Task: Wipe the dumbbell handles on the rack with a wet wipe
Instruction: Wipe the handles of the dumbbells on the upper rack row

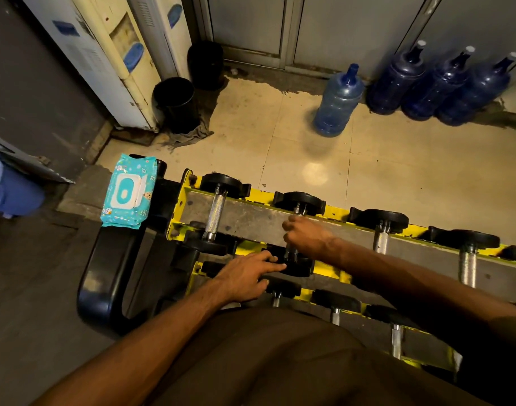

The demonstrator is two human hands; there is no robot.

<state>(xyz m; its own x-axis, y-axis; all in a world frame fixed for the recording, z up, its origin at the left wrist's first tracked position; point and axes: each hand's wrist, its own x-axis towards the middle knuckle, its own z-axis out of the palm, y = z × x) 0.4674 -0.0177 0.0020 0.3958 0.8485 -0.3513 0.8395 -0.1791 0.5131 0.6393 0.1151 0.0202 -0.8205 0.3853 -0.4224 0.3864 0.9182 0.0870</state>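
Head view, looking down on the yellow dumbbell rack [179,206]. Right hand [306,238] on the top tier: grip curled round the handle [290,254] of the second dumbbell [299,200] from the left end. The handle is mostly covered, with a short chrome stretch showing below the fist. Cannot tell whether a wipe is inside the fist. Left hand [248,276]: grip spread, fingers straight, resting on the near black head of the same dumbbell. First dumbbell [215,212] lies just left, knurled handle bare. Wet wipe pack [128,191], teal, flap shut, lies on a black support [163,200] at the rack's left end, apart from both hands. Beyond the rack on the tiled floor [397,171]: one pale blue water jug [337,104], three dark blue jugs [438,83] by the wall, two black bins [176,104].
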